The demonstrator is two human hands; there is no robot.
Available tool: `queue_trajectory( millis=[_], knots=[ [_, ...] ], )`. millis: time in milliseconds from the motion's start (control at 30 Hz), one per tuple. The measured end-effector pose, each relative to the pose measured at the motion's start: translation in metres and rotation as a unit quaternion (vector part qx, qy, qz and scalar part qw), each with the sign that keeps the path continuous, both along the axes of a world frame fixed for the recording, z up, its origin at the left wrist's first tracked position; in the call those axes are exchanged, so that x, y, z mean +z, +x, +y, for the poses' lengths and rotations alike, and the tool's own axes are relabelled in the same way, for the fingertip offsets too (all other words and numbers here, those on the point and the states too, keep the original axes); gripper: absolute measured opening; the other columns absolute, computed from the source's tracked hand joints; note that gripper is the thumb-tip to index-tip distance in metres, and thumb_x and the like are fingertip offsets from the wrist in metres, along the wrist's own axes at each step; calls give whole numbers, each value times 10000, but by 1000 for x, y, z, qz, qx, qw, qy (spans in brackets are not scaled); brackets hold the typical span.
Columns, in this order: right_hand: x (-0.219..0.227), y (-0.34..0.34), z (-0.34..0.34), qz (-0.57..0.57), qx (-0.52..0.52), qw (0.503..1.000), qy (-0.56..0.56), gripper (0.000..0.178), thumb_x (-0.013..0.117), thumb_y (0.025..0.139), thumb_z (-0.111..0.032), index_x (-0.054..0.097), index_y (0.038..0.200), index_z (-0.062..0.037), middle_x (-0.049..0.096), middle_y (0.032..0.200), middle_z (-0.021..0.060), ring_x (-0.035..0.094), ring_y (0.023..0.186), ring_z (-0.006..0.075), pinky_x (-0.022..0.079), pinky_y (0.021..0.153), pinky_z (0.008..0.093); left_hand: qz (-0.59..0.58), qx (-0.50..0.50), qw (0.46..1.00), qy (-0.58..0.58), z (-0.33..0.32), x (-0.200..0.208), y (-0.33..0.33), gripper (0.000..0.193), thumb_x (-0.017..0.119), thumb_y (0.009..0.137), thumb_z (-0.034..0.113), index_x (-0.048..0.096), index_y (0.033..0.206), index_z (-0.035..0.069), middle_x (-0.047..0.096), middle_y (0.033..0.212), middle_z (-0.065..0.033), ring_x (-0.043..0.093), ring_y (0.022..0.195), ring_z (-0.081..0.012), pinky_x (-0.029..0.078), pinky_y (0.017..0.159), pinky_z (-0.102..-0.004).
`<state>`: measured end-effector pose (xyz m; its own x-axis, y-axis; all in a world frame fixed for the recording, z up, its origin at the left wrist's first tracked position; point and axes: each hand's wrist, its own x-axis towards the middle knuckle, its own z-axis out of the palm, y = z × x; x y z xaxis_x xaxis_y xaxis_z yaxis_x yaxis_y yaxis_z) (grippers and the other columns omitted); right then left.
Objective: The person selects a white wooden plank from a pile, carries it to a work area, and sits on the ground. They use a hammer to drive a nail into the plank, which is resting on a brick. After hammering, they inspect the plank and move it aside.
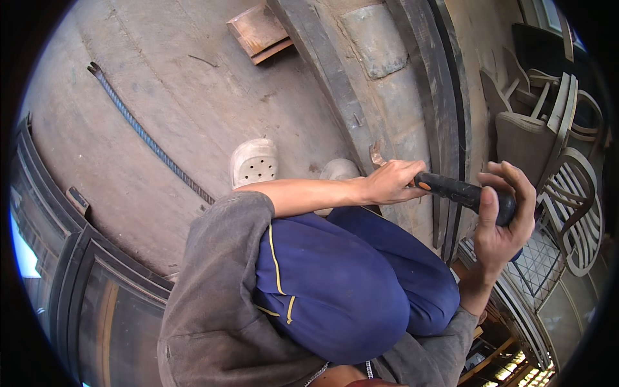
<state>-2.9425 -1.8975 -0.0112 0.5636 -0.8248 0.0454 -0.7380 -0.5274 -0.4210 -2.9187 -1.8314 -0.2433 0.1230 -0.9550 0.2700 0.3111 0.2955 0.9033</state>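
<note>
Blue-clad knees [335,284] are bent just below the black tool [454,189], so elbow room's limited. Tool's fore end is held narrow in L grip [393,182]; R grip [508,235] is spread wide abt its butt, firm contact can't be told. Best results shd be got if it's steadied w/ L and R wrist is lined up behind the handle. Pale clogs [256,164], L of tool, shd be kept clear. Beyond it, movement may be blocked by dark beams [329,77]. R of it, chairs [535,122] are piled; well L, a ribbed bar [145,132] is laid on floor [180,116].
</note>
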Motion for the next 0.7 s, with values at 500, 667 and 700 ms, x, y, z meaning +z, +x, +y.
queue_trajectory(
  millis=[500, 667, 700],
  knots=[
    [-121, 136, -63, -254, -79, 955, 133, 305, 732, 879, -285, 646, 902, 7, 568, 638, -19, 536, 546, 44, 446, 522, 208, 94, 174, 967, 162, -41, -30, 40, 291, 688, 905, 217, 558, 1004, -25, 512, 570, -70, 472, 544, -85, 416, 492, -315],
    [-123, 143, -58, -302, -62, 941, 137, 266, 701, 885, -256, 643, 870, 3, 585, 644, 10, 518, 593, 65, 420, 529, 244, 60, 173, 977, 113, -43, -42, 57, 300, 729, 860, 183, 557, 1001, -20, 604, 628, -100, 590, 568, -93, 455, 504, -299],
    [-121, 136, -53, -327, -43, 935, 130, 270, 719, 873, -248, 654, 872, 14, 594, 639, -2, 529, 573, 47, 413, 500, 215, 6, 216, 976, 30, -45, -45, 57, 333, 765, 821, 152, 558, 1016, -21, 631, 662, -115, 644, 582, -131, 475, 507, -301]
  ],
)
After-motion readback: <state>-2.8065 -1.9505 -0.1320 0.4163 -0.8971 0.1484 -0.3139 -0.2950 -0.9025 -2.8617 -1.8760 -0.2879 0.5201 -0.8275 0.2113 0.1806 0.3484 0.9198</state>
